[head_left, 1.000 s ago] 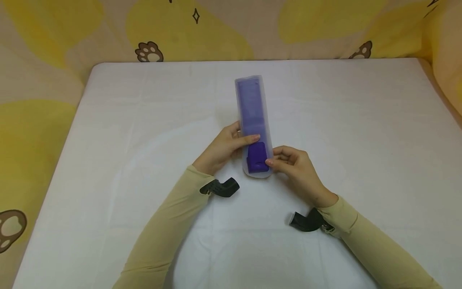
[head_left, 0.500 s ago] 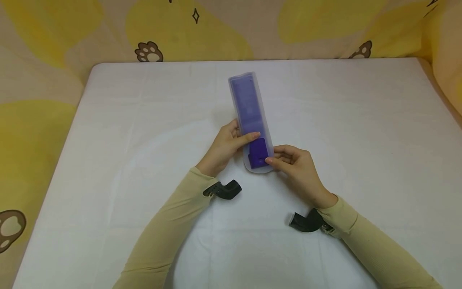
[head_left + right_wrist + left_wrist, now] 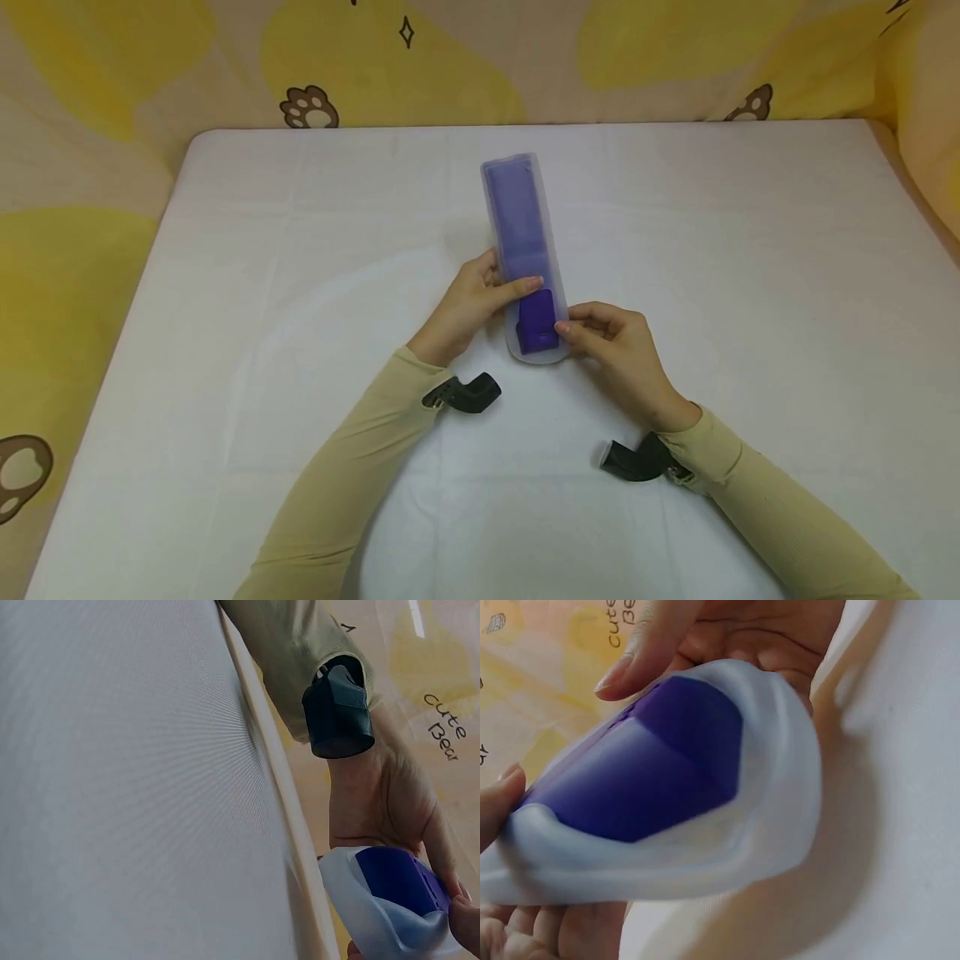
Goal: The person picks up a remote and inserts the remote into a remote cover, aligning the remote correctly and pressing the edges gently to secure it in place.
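A long, narrow purple case [image 3: 537, 322] sits inside a soft, translucent whitish sleeve [image 3: 520, 217] over the middle of the table. Only its near end shows bare, through an opening in the sleeve; the left wrist view has this dark purple block [image 3: 667, 765] with the pale rim bulging round it. My left hand [image 3: 474, 304] grips the sleeve from the left, thumb across its top just above the bare end, other fingers underneath. At the lower right edge my right hand [image 3: 621, 354] pinches the sleeve, thumb tip beside the purple block and fingers partly hidden below.
A white cloth [image 3: 300, 250] covers the table. Behind it hangs a yellow and beige curtain [image 3: 450, 67] with paw prints. Dark wrist cameras [image 3: 468, 393] stick out from both sleeved forearms.
The sleeved case's far end has tilted left and then come slightly back right. Its near end has risen a little. The left wrist has shifted slightly; both hands keep their hold.
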Action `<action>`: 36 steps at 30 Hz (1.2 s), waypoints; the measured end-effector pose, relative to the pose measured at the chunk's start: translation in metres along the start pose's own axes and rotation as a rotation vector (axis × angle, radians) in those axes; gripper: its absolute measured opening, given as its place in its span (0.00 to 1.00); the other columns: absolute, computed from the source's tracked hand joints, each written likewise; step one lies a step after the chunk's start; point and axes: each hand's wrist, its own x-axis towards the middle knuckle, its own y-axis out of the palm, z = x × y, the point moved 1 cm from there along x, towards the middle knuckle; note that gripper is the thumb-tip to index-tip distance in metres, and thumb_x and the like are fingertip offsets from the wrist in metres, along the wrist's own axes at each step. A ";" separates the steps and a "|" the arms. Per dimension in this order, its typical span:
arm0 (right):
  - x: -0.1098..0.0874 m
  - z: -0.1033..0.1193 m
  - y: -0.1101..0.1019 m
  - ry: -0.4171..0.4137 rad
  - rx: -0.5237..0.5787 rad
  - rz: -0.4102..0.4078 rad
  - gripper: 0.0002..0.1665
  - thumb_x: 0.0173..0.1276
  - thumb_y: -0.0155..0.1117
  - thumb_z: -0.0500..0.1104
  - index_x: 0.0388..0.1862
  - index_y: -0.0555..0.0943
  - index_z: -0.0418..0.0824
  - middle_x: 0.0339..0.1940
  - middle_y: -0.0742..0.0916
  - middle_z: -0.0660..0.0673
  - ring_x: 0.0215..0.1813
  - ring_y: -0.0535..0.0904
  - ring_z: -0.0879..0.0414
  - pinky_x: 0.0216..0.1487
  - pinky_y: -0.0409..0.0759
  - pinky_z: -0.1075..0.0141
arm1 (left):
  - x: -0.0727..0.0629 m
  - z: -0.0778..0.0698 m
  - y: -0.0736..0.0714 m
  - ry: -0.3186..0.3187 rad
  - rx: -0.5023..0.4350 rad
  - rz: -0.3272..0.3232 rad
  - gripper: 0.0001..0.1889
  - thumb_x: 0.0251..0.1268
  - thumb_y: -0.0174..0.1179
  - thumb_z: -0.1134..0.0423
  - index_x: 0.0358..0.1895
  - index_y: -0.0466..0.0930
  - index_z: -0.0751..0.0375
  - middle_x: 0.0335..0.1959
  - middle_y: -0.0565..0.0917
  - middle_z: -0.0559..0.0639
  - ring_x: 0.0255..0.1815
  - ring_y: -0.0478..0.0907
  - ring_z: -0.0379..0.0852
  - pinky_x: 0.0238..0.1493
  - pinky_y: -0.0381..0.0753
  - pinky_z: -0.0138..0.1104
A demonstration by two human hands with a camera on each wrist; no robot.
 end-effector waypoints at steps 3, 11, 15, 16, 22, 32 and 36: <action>0.000 0.000 0.000 0.023 0.020 0.025 0.13 0.65 0.62 0.34 0.44 0.77 0.25 0.31 0.86 0.50 0.35 0.82 0.58 0.37 0.83 0.65 | -0.001 0.000 0.001 -0.007 -0.005 0.036 0.25 0.63 0.60 0.68 0.64 0.67 0.65 0.54 0.79 0.61 0.53 0.78 0.51 0.54 0.77 0.38; 0.000 -0.001 0.001 0.086 0.087 0.061 0.15 0.65 0.63 0.37 0.47 0.76 0.27 0.35 0.87 0.48 0.40 0.83 0.57 0.43 0.81 0.66 | 0.002 0.003 0.009 -0.026 0.086 0.091 0.23 0.66 0.59 0.66 0.62 0.69 0.68 0.54 0.79 0.60 0.55 0.76 0.48 0.59 0.72 0.35; 0.001 -0.001 0.002 0.105 0.199 0.071 0.22 0.66 0.62 0.35 0.55 0.72 0.25 0.43 0.87 0.45 0.48 0.82 0.54 0.49 0.81 0.63 | 0.000 0.005 0.016 -0.051 0.185 0.119 0.23 0.65 0.61 0.62 0.61 0.70 0.66 0.53 0.81 0.57 0.56 0.76 0.44 0.61 0.70 0.34; 0.001 -0.001 0.002 0.108 0.224 0.072 0.23 0.66 0.61 0.35 0.57 0.71 0.25 0.45 0.86 0.44 0.49 0.82 0.53 0.49 0.81 0.62 | 0.000 0.005 0.017 -0.053 0.198 0.123 0.23 0.64 0.61 0.61 0.61 0.71 0.65 0.52 0.81 0.56 0.55 0.76 0.44 0.61 0.70 0.34; 0.001 -0.002 0.002 0.094 0.260 0.051 0.26 0.65 0.62 0.32 0.59 0.69 0.23 0.46 0.86 0.44 0.50 0.82 0.53 0.50 0.80 0.61 | -0.004 0.004 0.020 -0.052 0.230 0.121 0.22 0.63 0.62 0.59 0.58 0.72 0.64 0.46 0.84 0.56 0.52 0.78 0.43 0.61 0.70 0.36; 0.000 -0.001 0.000 0.058 0.310 -0.026 0.22 0.64 0.60 0.29 0.56 0.70 0.21 0.40 0.87 0.48 0.47 0.83 0.56 0.48 0.81 0.64 | -0.003 0.002 0.011 -0.092 0.183 0.220 0.27 0.60 0.64 0.64 0.62 0.68 0.65 0.53 0.81 0.56 0.53 0.77 0.44 0.57 0.74 0.35; 0.001 -0.002 0.000 0.055 0.329 -0.041 0.22 0.64 0.61 0.29 0.56 0.70 0.22 0.40 0.88 0.48 0.46 0.83 0.56 0.48 0.81 0.65 | -0.005 0.005 0.003 -0.126 0.232 0.301 0.26 0.58 0.65 0.64 0.59 0.68 0.65 0.50 0.82 0.55 0.49 0.80 0.46 0.52 0.78 0.36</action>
